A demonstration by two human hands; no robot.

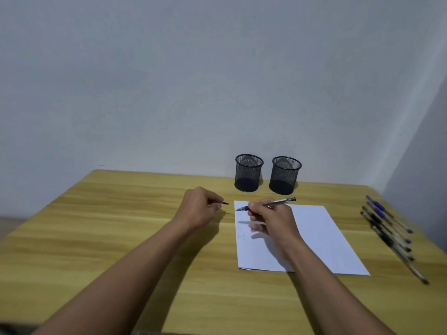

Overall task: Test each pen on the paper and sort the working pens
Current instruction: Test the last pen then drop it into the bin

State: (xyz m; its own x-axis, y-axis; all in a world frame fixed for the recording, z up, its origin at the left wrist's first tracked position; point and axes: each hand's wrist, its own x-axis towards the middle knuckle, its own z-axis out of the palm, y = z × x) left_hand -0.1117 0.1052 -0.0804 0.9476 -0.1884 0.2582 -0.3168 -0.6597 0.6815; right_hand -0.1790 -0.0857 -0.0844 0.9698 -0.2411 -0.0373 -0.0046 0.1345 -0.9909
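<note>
Our right hand (273, 218) grips a clear pen (278, 202) on white paper (321, 238), left hand (196, 206) pinches its cap (225, 203); black mesh cups (248, 175) empty.

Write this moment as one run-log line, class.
stage: testing pen | right hand: holds pen, tip at paper's far-left corner | left hand: pinches cap | mesh cups: look empty | spare pens: right of paper

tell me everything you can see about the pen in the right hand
The pen is slim, with a clear-looking plastic barrel, a dark grip and a dark end plug. It is uncapped, lying nearly level, tip pointing left. The right hand pinches it near the grip. Its tip sits at the far left corner of the paper; contact cannot be confirmed.
</note>
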